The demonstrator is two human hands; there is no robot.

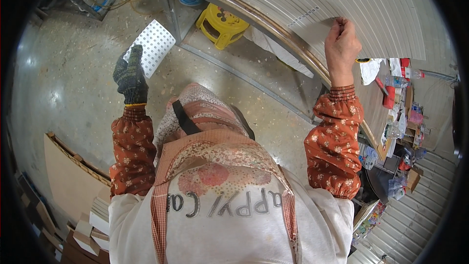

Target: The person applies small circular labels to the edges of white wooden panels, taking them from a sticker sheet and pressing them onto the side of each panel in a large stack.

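Note:
My left hand (131,76), in a dark knitted glove with a yellow cuff edge, grips a white sheet (155,48) printed with rows of small dark dots. The sheet is held out over the floor, thumb on its face. On the right, my bare right hand (343,44) is closed in a pinch at the light grey grooved panel (376,24). Whatever sits between those fingertips is too small to make out. A short slanting row of small dark marks (303,17) shows on the panel, left of this hand.
The panel lies on a workbench with a curved-looking front edge (273,27). Beneath it stand a yellow stool (222,24) and a metal frame bar (244,80). Bottles, a red-handled tool (387,95) and boxes crowd the right side. Boards (73,171) lean at lower left.

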